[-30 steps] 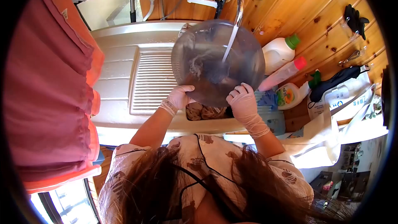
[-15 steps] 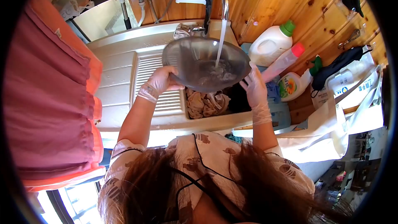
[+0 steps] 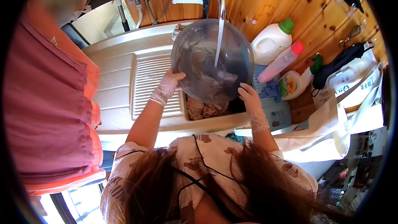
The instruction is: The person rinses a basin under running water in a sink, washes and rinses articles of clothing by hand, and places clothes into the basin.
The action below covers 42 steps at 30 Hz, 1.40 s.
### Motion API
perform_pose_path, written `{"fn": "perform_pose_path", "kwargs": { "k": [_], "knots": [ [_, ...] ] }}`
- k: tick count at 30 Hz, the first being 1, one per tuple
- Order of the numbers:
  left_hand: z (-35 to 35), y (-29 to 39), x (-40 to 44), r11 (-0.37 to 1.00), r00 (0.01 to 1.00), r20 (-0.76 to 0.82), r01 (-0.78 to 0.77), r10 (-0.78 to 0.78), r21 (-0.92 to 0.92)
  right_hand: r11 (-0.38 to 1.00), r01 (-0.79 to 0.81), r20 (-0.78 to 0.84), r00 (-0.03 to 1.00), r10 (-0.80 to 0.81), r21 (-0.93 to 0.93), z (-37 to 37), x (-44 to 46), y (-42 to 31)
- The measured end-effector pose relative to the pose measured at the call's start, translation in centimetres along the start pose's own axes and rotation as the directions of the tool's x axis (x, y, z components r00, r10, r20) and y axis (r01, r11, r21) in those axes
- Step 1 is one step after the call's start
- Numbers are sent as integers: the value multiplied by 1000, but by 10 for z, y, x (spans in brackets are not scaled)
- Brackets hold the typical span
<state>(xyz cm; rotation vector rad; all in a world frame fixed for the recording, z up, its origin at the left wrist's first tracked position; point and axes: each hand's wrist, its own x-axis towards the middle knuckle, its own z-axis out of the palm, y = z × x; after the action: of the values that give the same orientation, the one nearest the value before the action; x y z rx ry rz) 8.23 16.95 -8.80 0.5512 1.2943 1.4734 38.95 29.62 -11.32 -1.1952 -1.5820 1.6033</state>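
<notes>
A dark translucent basin (image 3: 195,83) is held up over the sink, and water from the chrome faucet (image 3: 221,4) runs into it. My left hand (image 3: 169,86), in a clear glove, grips the basin's lower left rim. At the lower right rim is my right hand (image 3: 251,99), also gloved, with its fingers at the edge. Some water lies in the basin. Below it, crumpled beige cloth (image 3: 203,108) and black cloth (image 3: 237,105) show in the sink, partly hidden by the basin.
A ribbed drainboard (image 3: 151,83) extends on the left beside a pink curtain (image 3: 54,99). To the right stand a white jug (image 3: 271,43), a pink bottle (image 3: 281,62) and a spray bottle (image 3: 295,84). Blue cloth (image 3: 270,91) lies near them.
Over the last second the basin was tilted more edge-on, then turned back to show its inside. My right hand moved off to the side and back to the lower right rim.
</notes>
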Motion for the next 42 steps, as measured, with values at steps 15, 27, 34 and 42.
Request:
{"fn": "perform_pose_path", "kwargs": {
  "k": [15,27,34,42],
  "knots": [
    [116,124,-51,-139,730,185,-124,658,983,867,-368,644,761,73,337,152,16,50],
    [-27,102,-133,910,781,-585,54,218,411,981,72,376,917,-137,183,181,31,-17],
    [-135,12,-110,977,703,-711,-169,29,-128,963,260,634,733,-246,74,151,105,-55],
    [-138,11,-82,864,571,-821,-411,-6,-292,142,399,391,917,-80,-906,80,127,38]
  ]
}}
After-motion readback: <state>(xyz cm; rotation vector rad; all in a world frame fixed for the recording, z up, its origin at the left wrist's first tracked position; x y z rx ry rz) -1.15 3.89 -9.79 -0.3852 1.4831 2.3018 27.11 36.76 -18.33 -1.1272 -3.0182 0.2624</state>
